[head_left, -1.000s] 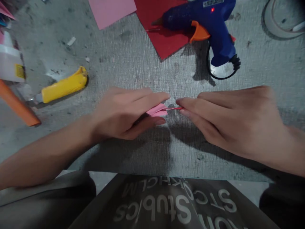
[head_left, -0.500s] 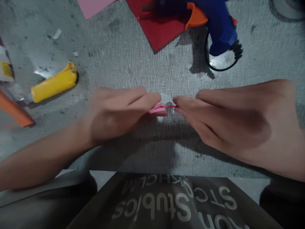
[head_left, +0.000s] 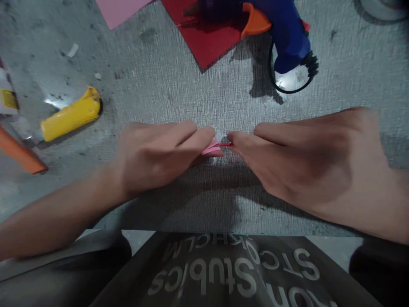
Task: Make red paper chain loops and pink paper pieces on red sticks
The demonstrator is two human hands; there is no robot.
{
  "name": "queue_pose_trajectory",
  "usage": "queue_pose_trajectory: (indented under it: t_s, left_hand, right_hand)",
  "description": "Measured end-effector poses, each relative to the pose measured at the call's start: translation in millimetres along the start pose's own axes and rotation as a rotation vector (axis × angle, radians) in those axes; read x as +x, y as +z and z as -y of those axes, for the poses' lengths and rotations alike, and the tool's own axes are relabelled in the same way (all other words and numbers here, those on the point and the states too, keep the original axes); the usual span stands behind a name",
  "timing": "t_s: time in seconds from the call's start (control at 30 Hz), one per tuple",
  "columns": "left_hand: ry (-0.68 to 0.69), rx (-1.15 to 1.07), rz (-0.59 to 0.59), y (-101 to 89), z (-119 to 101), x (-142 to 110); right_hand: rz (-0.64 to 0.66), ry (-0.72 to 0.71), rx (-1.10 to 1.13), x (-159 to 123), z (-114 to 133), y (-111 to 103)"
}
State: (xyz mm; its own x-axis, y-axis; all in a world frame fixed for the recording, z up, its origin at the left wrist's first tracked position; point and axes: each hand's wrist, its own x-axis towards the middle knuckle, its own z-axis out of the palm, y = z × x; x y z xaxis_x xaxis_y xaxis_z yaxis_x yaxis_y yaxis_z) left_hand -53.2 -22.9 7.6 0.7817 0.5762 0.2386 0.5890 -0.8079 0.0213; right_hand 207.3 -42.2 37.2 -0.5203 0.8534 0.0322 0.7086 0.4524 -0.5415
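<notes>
Above the grey table my left hand (head_left: 159, 155) is closed on a small piece of folded pink paper (head_left: 213, 148), whose layered edges stick out past the fingertips. Facing it, my right hand (head_left: 294, 160) pinches a thin red strip (head_left: 225, 144). That strip bridges the short gap between the fingertips and meets the pink paper. Whether it is stuck to the paper or only touching I cannot tell. Most of the pink paper is hidden behind the left fingers.
A blue glue gun (head_left: 287, 38) with an orange trigger lies at the top, over a red paper sheet (head_left: 204, 47). Pink paper (head_left: 123, 10) lies beside it. On the left are a yellow-handled cutter (head_left: 72, 117) and an orange tube-like object (head_left: 22, 149). The table's edge (head_left: 217, 232) runs along my lap.
My right hand has come slightly closer to the left, and less of the red strip shows between them. The whole view has shifted a little, so the tools appear slightly further left.
</notes>
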Motion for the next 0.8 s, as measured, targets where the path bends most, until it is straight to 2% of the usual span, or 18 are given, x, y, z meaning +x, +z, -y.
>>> queue_pose_trajectory:
  t_s: [0.1,0.3,0.53,0.67,0.8]
  left_hand:
    - [-0.009,0.031,0.017,0.5,-1.5,-0.9]
    - [0.002,0.032,0.009,0.7,-1.9,-2.0]
    - [-0.018,0.023,0.068,-1.1,-4.1,-0.2]
    - [-0.04,0.01,0.1,-2.3,-5.7,-0.2]
    - [-0.016,0.072,0.127,-4.1,-7.8,0.2]
  right_hand:
    - [0.044,0.075,0.109,1.1,0.9,0.4]
    - [0.063,0.051,0.081,2.3,1.4,1.4]
    - [0.062,0.087,0.221,3.4,1.7,2.1]
    - [0.022,-0.026,0.025,1.9,1.7,3.5]
    - [-0.099,-0.19,-0.219,-0.5,0.0,6.1]
